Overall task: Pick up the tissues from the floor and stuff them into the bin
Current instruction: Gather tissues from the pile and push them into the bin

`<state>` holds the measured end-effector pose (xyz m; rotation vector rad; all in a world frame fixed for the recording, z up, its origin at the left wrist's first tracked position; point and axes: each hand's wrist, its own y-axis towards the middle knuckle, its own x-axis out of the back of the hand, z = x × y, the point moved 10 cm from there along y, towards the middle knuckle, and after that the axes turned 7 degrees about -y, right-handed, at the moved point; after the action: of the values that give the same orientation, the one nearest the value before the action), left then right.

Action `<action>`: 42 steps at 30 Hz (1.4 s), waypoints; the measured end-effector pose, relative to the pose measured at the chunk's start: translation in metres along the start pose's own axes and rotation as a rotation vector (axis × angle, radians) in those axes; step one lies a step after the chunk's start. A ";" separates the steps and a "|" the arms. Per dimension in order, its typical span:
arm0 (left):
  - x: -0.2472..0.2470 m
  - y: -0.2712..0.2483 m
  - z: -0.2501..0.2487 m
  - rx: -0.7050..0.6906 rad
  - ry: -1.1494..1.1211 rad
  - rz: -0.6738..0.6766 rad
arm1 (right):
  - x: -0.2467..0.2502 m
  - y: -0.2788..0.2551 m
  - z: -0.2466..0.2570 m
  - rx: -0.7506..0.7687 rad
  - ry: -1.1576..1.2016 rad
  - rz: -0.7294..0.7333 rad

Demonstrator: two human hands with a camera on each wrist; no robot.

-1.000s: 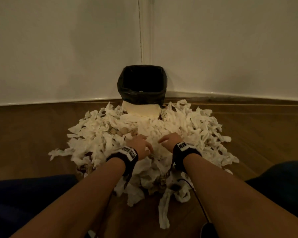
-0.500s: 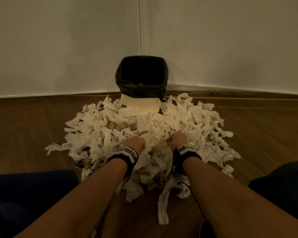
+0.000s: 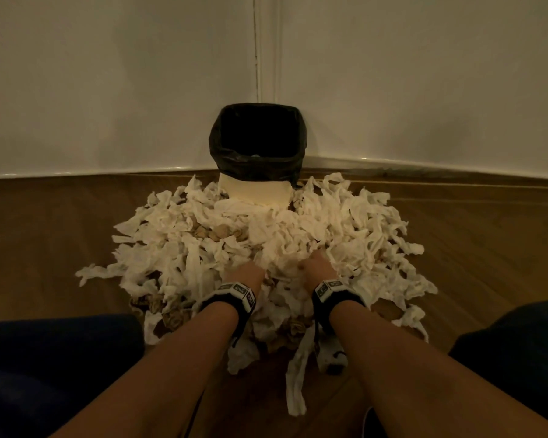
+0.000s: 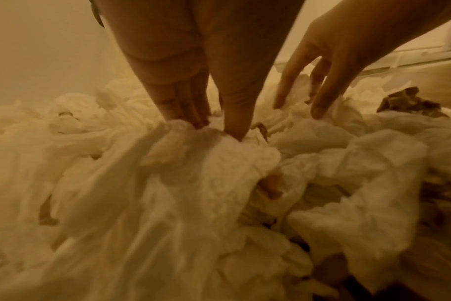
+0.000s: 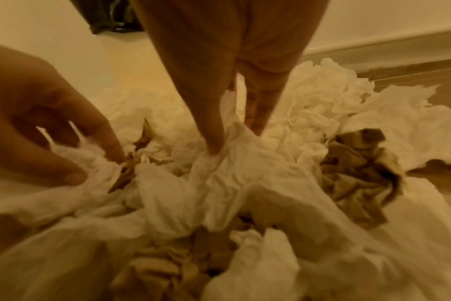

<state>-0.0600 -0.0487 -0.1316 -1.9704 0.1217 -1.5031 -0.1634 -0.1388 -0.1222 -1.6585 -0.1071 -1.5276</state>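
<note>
A wide heap of white tissues [image 3: 298, 229] lies on the wooden floor in front of the bin [image 3: 257, 172], a white bin with a black liner standing in the wall corner. Both hands are dug into the near middle of the heap. My left hand [image 3: 246, 275] pinches a bunch of tissues [image 4: 209, 146] between thumb and fingers [image 4: 214, 130]. My right hand [image 3: 317, 267], a hand's width to the right, has its thumb and fingers closed round another bunch [image 5: 234, 140]. The fingertips are buried in tissue in the head view.
Brown crumpled paper [image 3: 219, 232] is mixed into the heap [image 5: 358, 173]. White walls and a baseboard [image 3: 424, 165] close off the back. Bare wooden floor [image 3: 45, 235] lies on both sides. My dark-trousered knees [image 3: 45, 358] flank the arms.
Both hands lay on top of the heap with fingers spread; they have since sunk into it and closed on tissues. The view has tilted slightly.
</note>
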 end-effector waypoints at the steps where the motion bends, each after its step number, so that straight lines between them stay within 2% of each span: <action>1: 0.003 0.000 0.001 0.001 -0.006 -0.002 | 0.006 0.001 0.000 0.000 -0.017 -0.032; 5: 0.035 -0.001 0.008 0.016 -0.153 -0.082 | 0.039 0.000 -0.002 -0.051 0.070 -0.123; 10: 0.091 -0.015 0.015 0.028 -0.356 -0.299 | 0.088 -0.003 -0.003 -0.104 0.299 -0.212; 16: 0.157 -0.044 0.026 0.034 -0.558 -0.499 | 0.163 -0.039 -0.008 -0.075 0.539 -0.572; 22: 0.224 -0.084 0.032 -0.006 -0.613 -0.769 | 0.211 -0.078 -0.017 -0.060 0.728 -0.775; 25: 0.244 -0.104 0.043 -0.002 -0.787 -0.870 | 0.234 -0.099 -0.013 -0.016 0.775 -0.861; 31: 0.280 -0.128 0.050 0.002 -0.876 -0.955 | 0.283 -0.129 -0.008 0.055 0.851 -0.949; 37: 0.335 -0.146 0.044 -0.091 -1.032 -1.033 | 0.342 -0.145 0.007 0.141 0.801 -1.010; 42: 0.393 -0.163 0.040 -0.184 -1.073 -1.120 | 0.383 -0.147 0.016 0.180 0.791 -1.037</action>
<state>0.0594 -0.0773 0.2780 -2.8896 -1.5294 -0.6824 -0.1412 -0.2149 0.2810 -0.7147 -0.7261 -2.7270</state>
